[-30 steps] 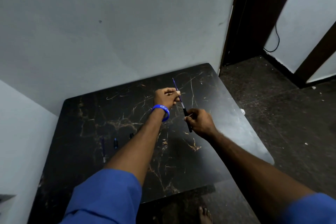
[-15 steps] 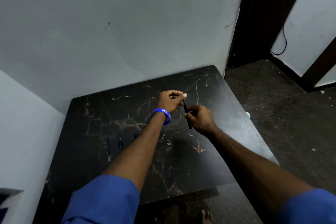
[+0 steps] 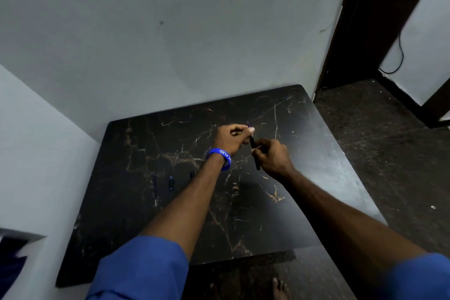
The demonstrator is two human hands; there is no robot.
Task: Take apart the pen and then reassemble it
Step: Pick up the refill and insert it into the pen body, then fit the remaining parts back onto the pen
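Both hands are up over the dark marbled worktop [image 3: 136, 202], working the pen between them. The right hand [image 3: 274, 157] is closed around the black barrel [image 3: 254, 153], which slants down out of the fist. The left hand [image 3: 231, 137], blue wristband [image 3: 222, 157] on the wrist, pinches at the barrel's upper mouth, with just a sliver of blue refill [image 3: 248, 125] peeking above the fingertips. It looks like the refill is nearly home.

Risk from here: push it in crooked and that thin refill could bend or jam at the mouth. A loose pinch could also let it slide back out and drop to the worktop. Small parts [image 3: 171, 182] lie well apart to the left, dim and hard to identify; on this dark surface they could easily be missed or brushed off by a sleeve.

Compared with a second ago, the change is clear: a long stretch of blue refill stood out above the left hand then, and now almost all of it has gone into the barrel, with the hands drawn closer together.
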